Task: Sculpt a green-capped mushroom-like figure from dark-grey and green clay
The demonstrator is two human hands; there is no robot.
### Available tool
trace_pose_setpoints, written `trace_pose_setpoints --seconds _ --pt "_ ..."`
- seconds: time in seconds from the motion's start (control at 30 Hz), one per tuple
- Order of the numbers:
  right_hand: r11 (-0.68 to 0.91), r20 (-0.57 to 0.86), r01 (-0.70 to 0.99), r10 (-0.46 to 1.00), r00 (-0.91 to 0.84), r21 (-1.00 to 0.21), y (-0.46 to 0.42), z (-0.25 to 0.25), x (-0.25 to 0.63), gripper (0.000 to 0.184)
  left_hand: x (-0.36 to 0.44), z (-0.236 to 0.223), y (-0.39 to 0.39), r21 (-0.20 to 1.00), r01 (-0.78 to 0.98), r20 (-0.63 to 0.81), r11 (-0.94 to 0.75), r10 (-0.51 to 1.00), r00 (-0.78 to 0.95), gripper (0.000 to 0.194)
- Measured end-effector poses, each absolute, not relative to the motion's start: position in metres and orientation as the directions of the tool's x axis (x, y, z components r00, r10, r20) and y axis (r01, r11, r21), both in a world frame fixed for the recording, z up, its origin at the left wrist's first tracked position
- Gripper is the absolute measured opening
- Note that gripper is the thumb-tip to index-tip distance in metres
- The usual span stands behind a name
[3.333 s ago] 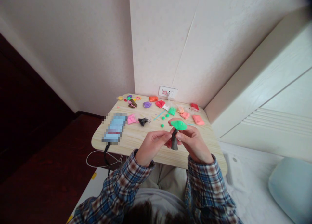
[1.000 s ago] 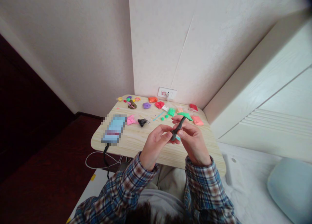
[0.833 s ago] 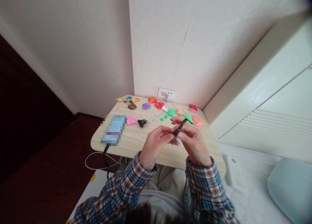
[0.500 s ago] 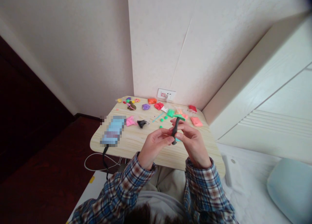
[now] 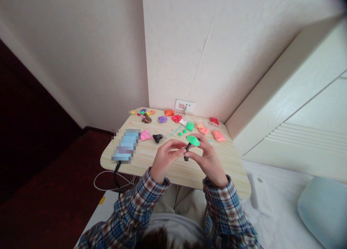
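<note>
"What's that table made of, you reckon?"

"Pale wood grain by the look of it, smooth. The floor, over at eight o'clock, is dark, reddish and wood-like."

"And the green cap?"

"Smooth and matt, like soft clay. The dark stem looks clay-like too, rather dull."

"That orange packet at the table's twelve o'clock shines a bit."

"Thin plastic, I'd say. The brown lump at eleven looks rougher."

"The sleeves?"

"Plaid cloth, matt. The socket plate at twelve looks like smooth plastic; the wall around it seems papery, faintly textured."
</note>
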State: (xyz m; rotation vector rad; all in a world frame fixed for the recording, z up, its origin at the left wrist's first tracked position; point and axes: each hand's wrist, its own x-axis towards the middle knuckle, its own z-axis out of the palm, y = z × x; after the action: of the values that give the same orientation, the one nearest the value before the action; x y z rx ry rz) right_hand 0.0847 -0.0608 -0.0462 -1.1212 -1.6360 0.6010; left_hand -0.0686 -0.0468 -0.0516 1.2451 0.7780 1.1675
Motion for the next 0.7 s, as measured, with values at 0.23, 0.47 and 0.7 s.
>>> trace_pose_setpoints --seconds 0.23,0.47,0.7 --pt "0.426 0.432 0.417 0.898 -0.086 -0.803 -0.0625 -0.0413 0.0807 0.019 -0.0731 -0.0533 -0.0418 0.964 -0.254 0.155 -0.073 0.935 0.32 0.017" --pt "0.415 0.395 0.358 0.909 -0.13 -0.837 -0.0633 -0.0405 0.0801 0.024 -0.0707 -0.0605 -0.0395 0.897 -0.426 0.063 0.117 0.921 0.385 0.026" --pt "0.384 0.384 0.386 0.92 -0.08 -0.839 -0.0651 -0.0393 0.0797 0.019 -0.0685 -0.0594 -0.0405 0.857 -0.479 0.021 0.189 0.916 0.401 0.032"
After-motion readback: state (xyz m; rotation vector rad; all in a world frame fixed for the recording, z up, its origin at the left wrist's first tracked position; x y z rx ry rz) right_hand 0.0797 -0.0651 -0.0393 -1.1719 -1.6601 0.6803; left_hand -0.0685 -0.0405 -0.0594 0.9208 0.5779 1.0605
